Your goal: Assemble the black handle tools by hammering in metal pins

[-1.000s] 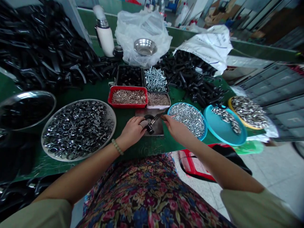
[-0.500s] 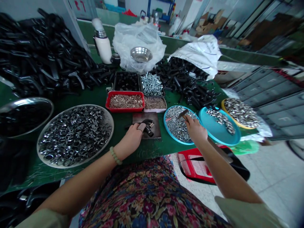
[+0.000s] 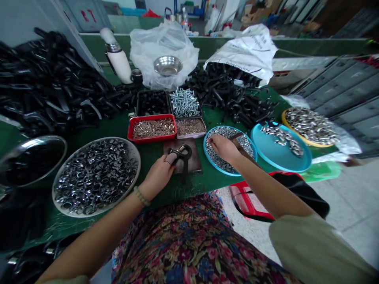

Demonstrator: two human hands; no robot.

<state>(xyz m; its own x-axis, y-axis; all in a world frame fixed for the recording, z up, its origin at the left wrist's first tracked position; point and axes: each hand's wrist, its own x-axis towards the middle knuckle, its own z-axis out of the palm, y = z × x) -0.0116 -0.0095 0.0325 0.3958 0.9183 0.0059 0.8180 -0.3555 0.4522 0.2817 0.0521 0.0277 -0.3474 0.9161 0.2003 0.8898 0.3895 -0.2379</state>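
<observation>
Bracket [image 3: 179,152]: lying over metal plate [image 3: 197,161]; left hand [image 3: 159,174] is pinching it, fingers closed.
Right hand [image 3: 225,148]: I'm bunching fingertips in blue basin [image 3: 225,172]; hold unclear.
Small metal parts [image 3: 217,158]: apparently picking; likely needing precise pinch.

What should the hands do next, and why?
I'd say the right hand should bring one of the small silver pieces to the black part, because it is reaching among them in the blue tray, while the left hand holds that part on the metal plate.
</observation>
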